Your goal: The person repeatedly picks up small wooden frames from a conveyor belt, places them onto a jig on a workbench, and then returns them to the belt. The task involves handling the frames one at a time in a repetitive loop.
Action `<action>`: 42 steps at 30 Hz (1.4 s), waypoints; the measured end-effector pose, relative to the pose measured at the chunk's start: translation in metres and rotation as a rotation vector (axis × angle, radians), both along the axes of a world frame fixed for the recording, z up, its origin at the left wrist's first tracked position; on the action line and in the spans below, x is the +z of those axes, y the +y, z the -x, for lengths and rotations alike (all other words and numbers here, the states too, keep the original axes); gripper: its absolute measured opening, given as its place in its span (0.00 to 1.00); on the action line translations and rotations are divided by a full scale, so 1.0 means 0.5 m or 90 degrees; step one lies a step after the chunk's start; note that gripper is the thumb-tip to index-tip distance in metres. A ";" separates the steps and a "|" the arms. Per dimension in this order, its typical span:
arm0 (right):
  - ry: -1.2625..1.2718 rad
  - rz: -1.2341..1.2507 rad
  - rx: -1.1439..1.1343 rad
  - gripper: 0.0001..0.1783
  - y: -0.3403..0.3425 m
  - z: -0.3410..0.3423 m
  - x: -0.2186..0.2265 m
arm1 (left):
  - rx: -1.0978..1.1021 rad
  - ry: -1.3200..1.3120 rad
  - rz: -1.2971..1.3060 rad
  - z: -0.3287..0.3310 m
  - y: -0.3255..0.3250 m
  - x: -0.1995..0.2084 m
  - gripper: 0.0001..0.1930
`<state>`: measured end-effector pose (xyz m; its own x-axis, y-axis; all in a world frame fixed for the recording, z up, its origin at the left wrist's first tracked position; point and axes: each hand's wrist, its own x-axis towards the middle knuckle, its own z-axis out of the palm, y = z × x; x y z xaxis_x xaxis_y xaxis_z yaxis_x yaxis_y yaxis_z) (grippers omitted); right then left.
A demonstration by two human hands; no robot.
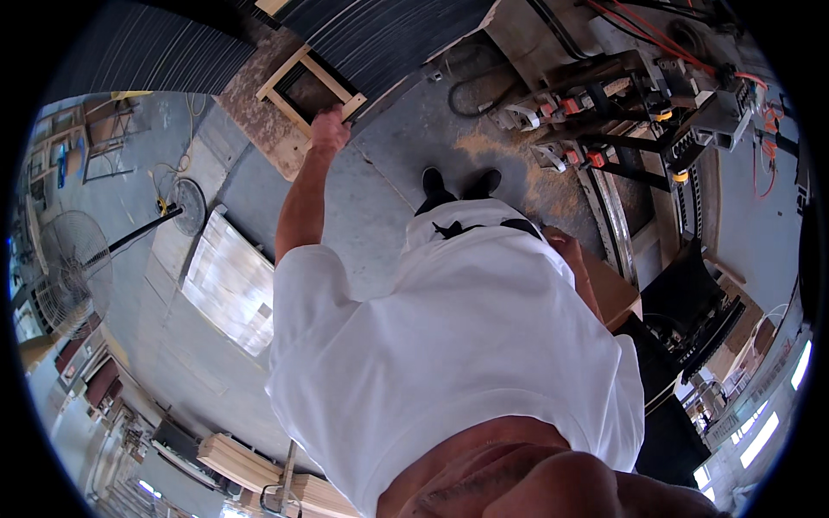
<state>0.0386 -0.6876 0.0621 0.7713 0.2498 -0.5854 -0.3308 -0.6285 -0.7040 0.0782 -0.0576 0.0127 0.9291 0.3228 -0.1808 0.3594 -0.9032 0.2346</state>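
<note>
While the left hand point(328, 121) grips the near corner of a pale wooden frame point(302, 86) on the floor, fingers closed on its rail, the frame's long axis runs up-left toward dark ribbed sheeting point(380, 34). Right hand point(557, 244): mostly hidden behind the white shirt point(466, 345); state indeterminate

I count one wooden frame point(313, 86) under my left hand point(329, 126), and my right hand point(560, 244) makes two hands. I see two black shoes point(458, 186), two standing fans point(73, 259), one pale board point(229, 281) on the floor, and two stacks of planks point(242, 460).
</note>
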 end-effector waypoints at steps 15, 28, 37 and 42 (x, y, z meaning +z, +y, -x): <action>-0.035 0.064 -0.021 0.05 -0.041 -0.013 -0.039 | -0.011 0.036 0.006 -0.020 0.012 -0.031 0.17; -0.660 0.953 -0.447 0.16 -0.380 0.127 0.679 | -0.053 -0.185 -0.061 0.033 -0.129 0.064 0.35; -0.354 0.787 -0.750 0.20 -0.613 0.516 0.604 | -0.350 -0.008 0.507 -0.064 -0.546 0.123 0.18; -0.417 0.777 -0.790 0.17 -0.598 0.375 0.619 | -0.480 -0.036 0.600 -0.222 -0.752 0.221 0.17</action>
